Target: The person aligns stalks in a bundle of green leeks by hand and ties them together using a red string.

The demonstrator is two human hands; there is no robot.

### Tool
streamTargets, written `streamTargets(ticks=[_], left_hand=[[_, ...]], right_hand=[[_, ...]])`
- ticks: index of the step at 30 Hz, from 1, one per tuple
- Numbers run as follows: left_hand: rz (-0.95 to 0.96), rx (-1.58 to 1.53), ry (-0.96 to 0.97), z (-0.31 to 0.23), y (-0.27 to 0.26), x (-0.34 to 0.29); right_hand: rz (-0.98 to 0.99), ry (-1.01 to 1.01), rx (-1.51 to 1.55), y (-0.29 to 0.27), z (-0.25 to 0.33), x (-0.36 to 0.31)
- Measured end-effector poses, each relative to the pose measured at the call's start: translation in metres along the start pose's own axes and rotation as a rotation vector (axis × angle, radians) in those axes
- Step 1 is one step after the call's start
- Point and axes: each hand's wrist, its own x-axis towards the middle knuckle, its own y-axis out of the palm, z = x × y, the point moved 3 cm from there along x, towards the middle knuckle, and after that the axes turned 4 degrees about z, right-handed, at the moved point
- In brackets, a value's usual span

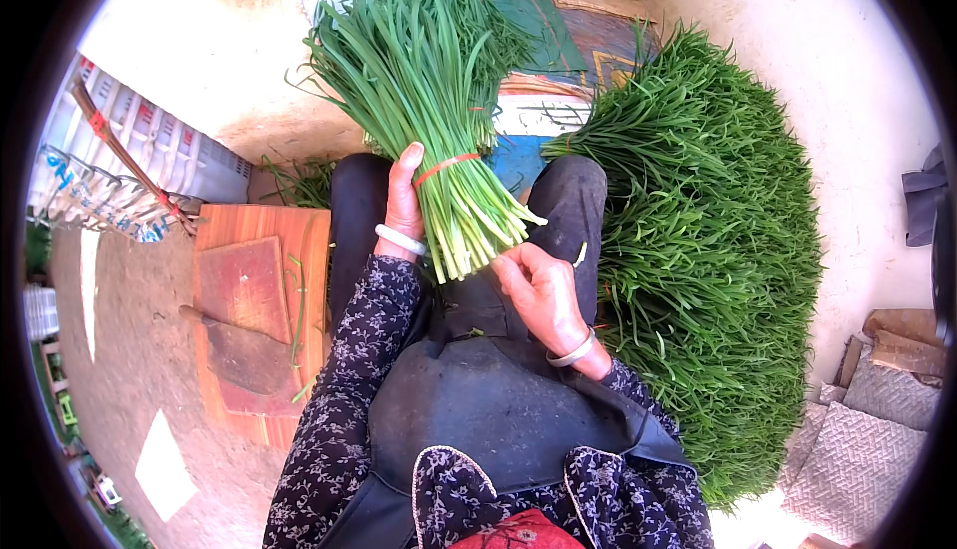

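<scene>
Loosely gripped: left hand clasping banded chive bundle, right hand pinching cut ends; stalks could slide out.

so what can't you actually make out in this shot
- Left hand, head view: fingers hidden behind the tied bundle of green stalks, so the grip is unclear.
- Right hand: fingertips hidden under the cut ends.
- Blade on the wooden board: blurred near the rim.
- Green heap: its lower end runs behind the sleeve.
</scene>
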Motion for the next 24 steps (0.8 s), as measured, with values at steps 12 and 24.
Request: streamTargets(ticks=[12,24], left_hand=[[-0.009,0.055,0.092,-0.001,0.0,-0.001],[0.012,-0.171,0.01,-0.012,0.013,-0.014]], right_hand=[[-0.036,0.034,0.192,0.009,-0.004,-0.004],[0.018,0.02,0.172,-0.021,0.0,0.0]])
